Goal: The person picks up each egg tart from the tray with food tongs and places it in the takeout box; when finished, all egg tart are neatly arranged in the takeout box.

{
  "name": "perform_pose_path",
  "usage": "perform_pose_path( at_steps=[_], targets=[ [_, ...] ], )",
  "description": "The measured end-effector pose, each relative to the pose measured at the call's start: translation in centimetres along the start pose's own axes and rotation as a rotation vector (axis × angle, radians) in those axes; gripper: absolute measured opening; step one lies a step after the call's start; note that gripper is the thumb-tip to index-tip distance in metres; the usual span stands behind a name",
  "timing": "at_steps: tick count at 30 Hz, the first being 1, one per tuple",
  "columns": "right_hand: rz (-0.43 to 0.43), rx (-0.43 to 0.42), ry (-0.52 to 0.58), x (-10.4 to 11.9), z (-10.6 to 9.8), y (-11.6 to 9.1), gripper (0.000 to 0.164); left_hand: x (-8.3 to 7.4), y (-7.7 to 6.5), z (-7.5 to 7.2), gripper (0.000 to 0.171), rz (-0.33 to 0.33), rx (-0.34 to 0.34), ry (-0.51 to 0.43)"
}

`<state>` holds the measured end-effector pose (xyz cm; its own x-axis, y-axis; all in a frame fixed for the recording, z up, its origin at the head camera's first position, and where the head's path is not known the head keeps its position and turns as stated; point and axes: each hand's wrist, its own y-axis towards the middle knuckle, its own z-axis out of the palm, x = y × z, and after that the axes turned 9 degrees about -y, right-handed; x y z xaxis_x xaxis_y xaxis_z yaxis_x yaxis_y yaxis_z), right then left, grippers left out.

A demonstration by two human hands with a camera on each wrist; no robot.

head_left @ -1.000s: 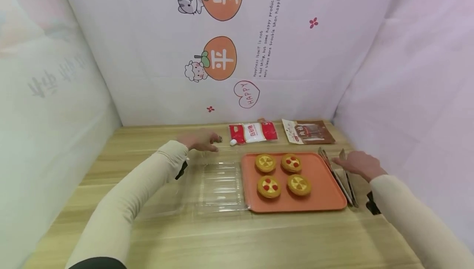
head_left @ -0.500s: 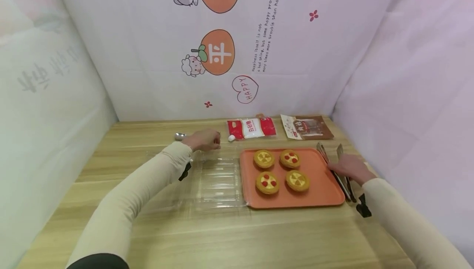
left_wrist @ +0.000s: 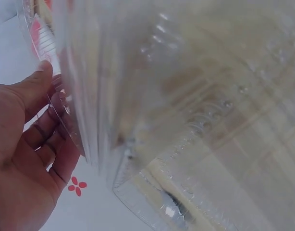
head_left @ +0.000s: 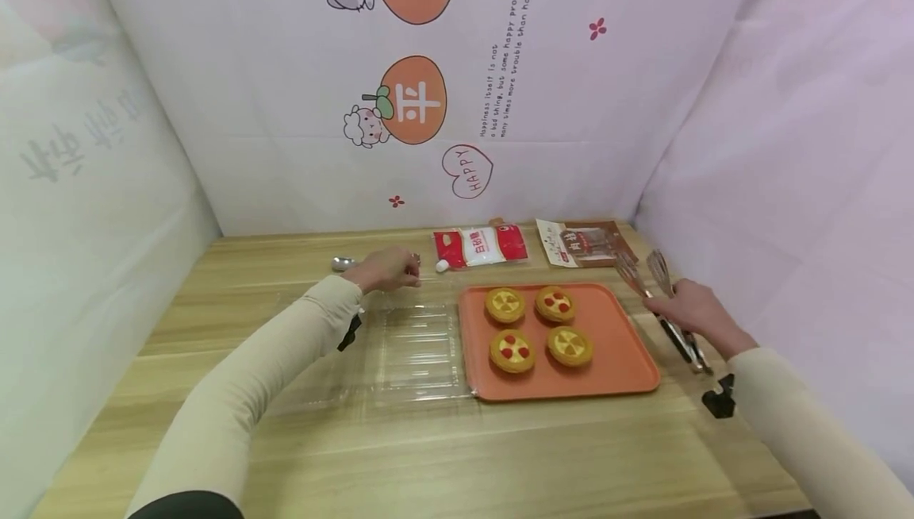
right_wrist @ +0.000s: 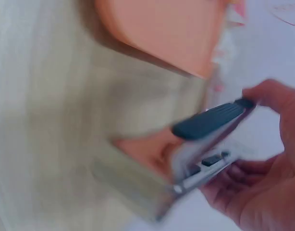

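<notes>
My left hand (head_left: 389,268) is at the far edge of a clear plastic clamshell box (head_left: 420,348); in the left wrist view its thumb and fingers pinch the box's rim (left_wrist: 70,120). My right hand (head_left: 696,311) grips metal tongs (head_left: 671,321) with dark handle pads (right_wrist: 210,120), right of the orange tray. The tongs' arms stand apart, with their heads pointing toward the back. On the orange tray (head_left: 621,352) sit several egg tarts (head_left: 570,346), some topped with red pieces. The tray's left edge meets the box.
A metal spoon (head_left: 343,263) lies behind the left wrist. Along the back wall lie a red and white sugar pouch (head_left: 480,246) with a white cap and a brown and white food packet (head_left: 587,244). White printed cloth walls (head_left: 557,106) enclose the wooden table (head_left: 428,463) at back and sides.
My right hand has closed round the tongs and shifted them, their heads now farther back and overlapping the brown packet's corner. The left hand moved slightly, uncovering the spoon, then stayed by the box's edge.
</notes>
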<state>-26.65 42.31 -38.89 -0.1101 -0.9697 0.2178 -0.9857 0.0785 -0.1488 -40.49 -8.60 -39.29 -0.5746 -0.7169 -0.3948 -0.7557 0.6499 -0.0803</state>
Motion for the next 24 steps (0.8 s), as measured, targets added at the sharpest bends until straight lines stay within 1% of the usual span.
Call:
perform_pose_path(
  at_steps=[2,3,5,8,11,15,20,22,24],
  targets=[
    [-0.071,-0.048,-0.014,0.1,-1.2,-1.0,0.062,0.1,0.0,0.0,0.014,0.005,-0.003,-0.01],
    [-0.118,-0.07,-0.04,0.2,-1.6,-1.5,0.065,0.1,-0.1,0.0,0.014,0.006,-0.004,-0.017],
    [-0.22,-0.11,-0.082,0.3,-2.3,-2.7,0.066,0.2,-0.1,0.1,0.014,0.014,-0.008,-0.024],
    [-0.335,-0.095,-0.102,0.5,-2.6,-4.3,0.057,0.3,-0.1,0.1,0.013,0.026,-0.015,-0.036],
    [-0.421,-0.055,-0.101,0.8,-2.2,-5.5,0.052,0.5,-0.2,0.2,0.012,0.042,-0.028,-0.039],
    [-0.49,-0.027,-0.13,1.6,-1.4,-6.2,0.048,0.8,-0.4,0.3,0.012,0.052,-0.055,-0.051],
    [-0.515,0.019,-0.153,2.8,-0.3,-6.4,0.049,0.8,-0.2,0.4,0.013,0.061,-0.082,-0.069],
    [-0.52,0.015,-0.174,3.3,0.1,-6.4,0.05,0.8,-0.1,0.5,0.014,0.066,-0.084,-0.063],
    [-0.53,-0.006,-0.197,3.6,0.5,-6.3,0.049,0.8,0.0,0.6,0.015,0.069,-0.087,-0.059]
  ],
)
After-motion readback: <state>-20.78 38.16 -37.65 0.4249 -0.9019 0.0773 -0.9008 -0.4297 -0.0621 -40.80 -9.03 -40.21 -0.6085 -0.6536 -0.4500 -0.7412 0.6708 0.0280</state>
